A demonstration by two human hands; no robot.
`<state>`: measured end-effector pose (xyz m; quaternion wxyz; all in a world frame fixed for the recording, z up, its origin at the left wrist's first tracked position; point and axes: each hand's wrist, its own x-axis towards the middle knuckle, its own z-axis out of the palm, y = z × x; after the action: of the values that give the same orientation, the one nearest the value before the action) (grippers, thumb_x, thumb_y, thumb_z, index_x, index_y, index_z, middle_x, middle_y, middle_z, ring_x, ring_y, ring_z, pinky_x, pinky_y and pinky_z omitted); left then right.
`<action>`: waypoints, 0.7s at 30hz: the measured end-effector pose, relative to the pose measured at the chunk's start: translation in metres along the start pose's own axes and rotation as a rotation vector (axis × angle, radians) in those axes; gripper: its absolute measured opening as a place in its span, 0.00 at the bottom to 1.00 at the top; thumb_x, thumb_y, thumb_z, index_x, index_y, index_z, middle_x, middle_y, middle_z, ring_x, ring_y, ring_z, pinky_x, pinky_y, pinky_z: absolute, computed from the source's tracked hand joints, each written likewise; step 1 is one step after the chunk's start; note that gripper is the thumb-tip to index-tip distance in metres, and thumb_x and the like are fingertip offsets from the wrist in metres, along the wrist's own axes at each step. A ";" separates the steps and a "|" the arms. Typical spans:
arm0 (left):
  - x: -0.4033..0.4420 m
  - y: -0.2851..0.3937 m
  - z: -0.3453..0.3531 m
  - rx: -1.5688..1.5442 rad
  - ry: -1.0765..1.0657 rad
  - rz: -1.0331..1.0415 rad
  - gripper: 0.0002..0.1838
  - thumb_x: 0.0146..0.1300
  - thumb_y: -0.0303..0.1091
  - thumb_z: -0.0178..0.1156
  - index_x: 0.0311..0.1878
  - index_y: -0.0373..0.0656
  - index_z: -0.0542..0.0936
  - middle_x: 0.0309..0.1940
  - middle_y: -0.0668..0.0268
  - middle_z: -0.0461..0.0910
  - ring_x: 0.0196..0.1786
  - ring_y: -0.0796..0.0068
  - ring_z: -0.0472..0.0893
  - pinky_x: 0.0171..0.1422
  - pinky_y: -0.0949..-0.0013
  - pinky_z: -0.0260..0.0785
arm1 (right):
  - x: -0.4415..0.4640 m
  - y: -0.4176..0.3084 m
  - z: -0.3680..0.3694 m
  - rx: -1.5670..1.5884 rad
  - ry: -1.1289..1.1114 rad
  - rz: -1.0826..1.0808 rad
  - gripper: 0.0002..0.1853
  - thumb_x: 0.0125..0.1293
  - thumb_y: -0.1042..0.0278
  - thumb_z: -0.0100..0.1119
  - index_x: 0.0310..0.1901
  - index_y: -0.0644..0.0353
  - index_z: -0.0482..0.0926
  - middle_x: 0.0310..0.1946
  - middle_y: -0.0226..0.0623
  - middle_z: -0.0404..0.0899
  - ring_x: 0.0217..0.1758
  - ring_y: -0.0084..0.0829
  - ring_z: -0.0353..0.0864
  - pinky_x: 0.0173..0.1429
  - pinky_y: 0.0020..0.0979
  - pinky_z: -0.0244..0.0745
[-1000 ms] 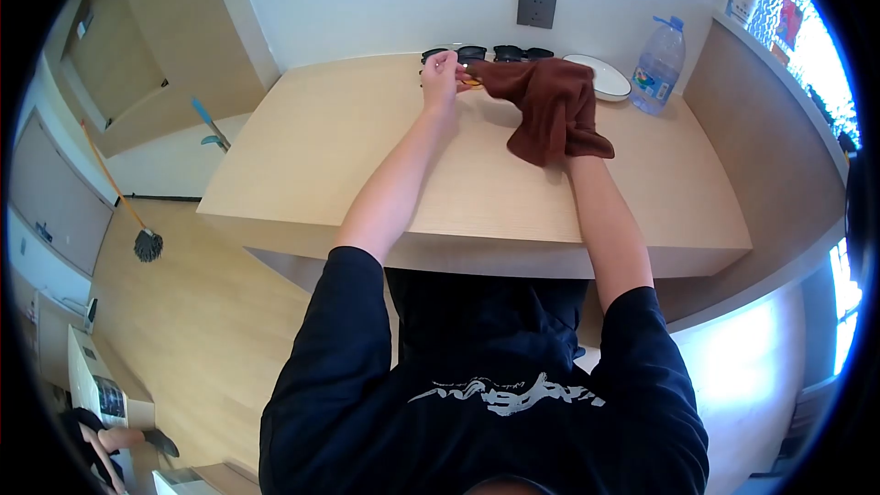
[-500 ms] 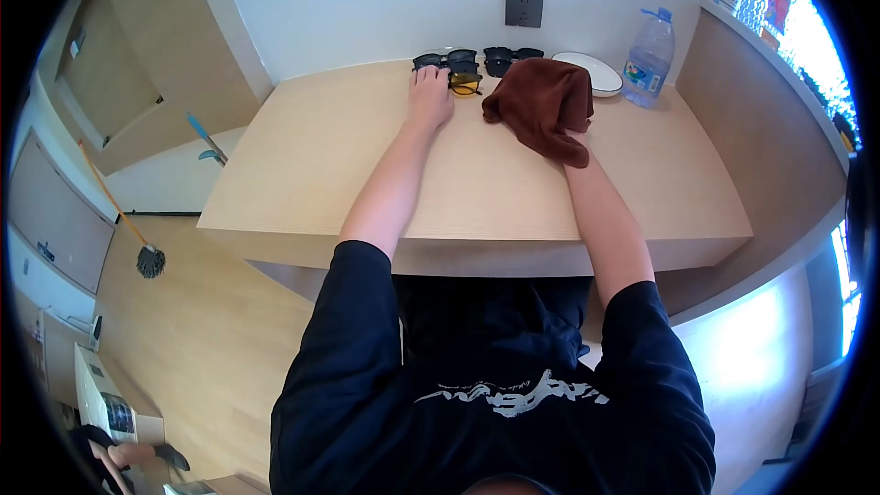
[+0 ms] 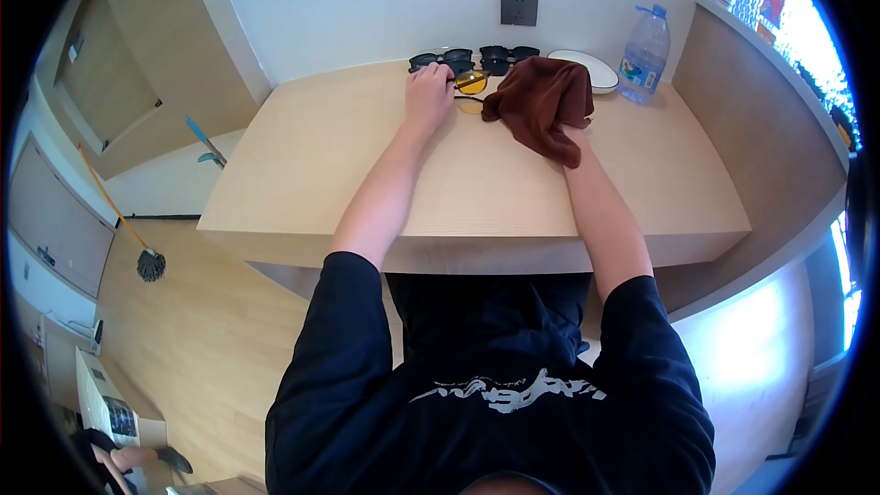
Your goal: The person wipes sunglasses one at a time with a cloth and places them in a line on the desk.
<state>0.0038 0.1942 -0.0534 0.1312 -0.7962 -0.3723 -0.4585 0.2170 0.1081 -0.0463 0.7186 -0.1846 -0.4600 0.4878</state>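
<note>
My left hand [image 3: 427, 94] is closed on a pair of yellow-lensed glasses [image 3: 472, 82], with one lens showing to the right of my fingers, tilted up off the desk. Just behind that hand lie dark sunglasses [image 3: 442, 60], partly covered by my fingers. More dark sunglasses [image 3: 506, 58] rest to their right near the wall. A brown cloth [image 3: 543, 105] is draped over my right hand [image 3: 570, 131], which grips it; most of those fingers are hidden underneath.
A white dish [image 3: 596, 70] with a dark rim sits behind the cloth. Beside it stands a clear plastic bottle [image 3: 645, 55] with a blue cap. The wooden desk [image 3: 495, 183] meets a wall with a socket [image 3: 519, 9]. On the left floor, a mop [image 3: 150, 264] leans; a person's leg [image 3: 137, 458] shows lower left.
My left hand has lifted and tilted the yellow-lensed glasses, so a lens now faces up toward me. The cloth and my right hand stay nearly in place; the view has shifted slightly.
</note>
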 end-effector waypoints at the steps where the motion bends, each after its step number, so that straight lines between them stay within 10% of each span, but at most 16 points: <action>1: 0.001 0.003 0.000 -0.040 0.030 0.012 0.07 0.53 0.28 0.63 0.35 0.43 0.77 0.33 0.65 0.78 0.41 0.66 0.79 0.48 0.63 0.72 | -0.001 -0.004 0.001 -0.037 0.010 0.001 0.13 0.62 0.58 0.51 0.29 0.58 0.77 0.28 0.28 0.77 0.29 0.24 0.74 0.37 0.35 0.73; 8: 0.006 0.052 -0.008 -0.537 0.017 -0.110 0.07 0.53 0.27 0.63 0.35 0.37 0.79 0.30 0.63 0.81 0.35 0.70 0.82 0.42 0.68 0.74 | 0.018 0.016 -0.017 0.075 0.368 0.031 0.14 0.63 0.56 0.50 0.37 0.59 0.76 0.32 0.31 0.78 0.32 0.26 0.75 0.38 0.33 0.74; 12: 0.004 0.072 -0.003 -0.756 -0.045 -0.254 0.07 0.52 0.26 0.62 0.35 0.36 0.79 0.28 0.62 0.82 0.33 0.74 0.81 0.41 0.71 0.74 | -0.012 -0.011 0.016 0.261 0.040 0.471 0.17 0.64 0.55 0.50 0.45 0.60 0.75 0.38 0.36 0.77 0.40 0.31 0.77 0.46 0.30 0.73; 16: -0.001 0.079 -0.001 -0.752 -0.068 -0.249 0.08 0.53 0.27 0.63 0.35 0.35 0.77 0.26 0.63 0.81 0.32 0.76 0.81 0.40 0.72 0.74 | -0.004 -0.005 0.021 0.065 -0.113 0.328 0.13 0.64 0.60 0.52 0.43 0.59 0.77 0.36 0.35 0.79 0.43 0.34 0.78 0.46 0.35 0.74; 21: 0.003 0.077 -0.003 -0.920 -0.239 -0.436 0.07 0.56 0.28 0.61 0.37 0.36 0.79 0.25 0.66 0.80 0.28 0.79 0.79 0.35 0.74 0.72 | 0.051 0.049 -0.066 -1.006 -0.075 -0.297 0.09 0.59 0.68 0.54 0.35 0.64 0.79 0.34 0.41 0.81 0.39 0.33 0.80 0.41 0.33 0.74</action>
<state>0.0578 0.1406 -0.0388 -0.3742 -0.7223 -0.3016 -0.4974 0.2518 0.1871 -0.0902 0.5855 -0.4222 -0.6839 0.1059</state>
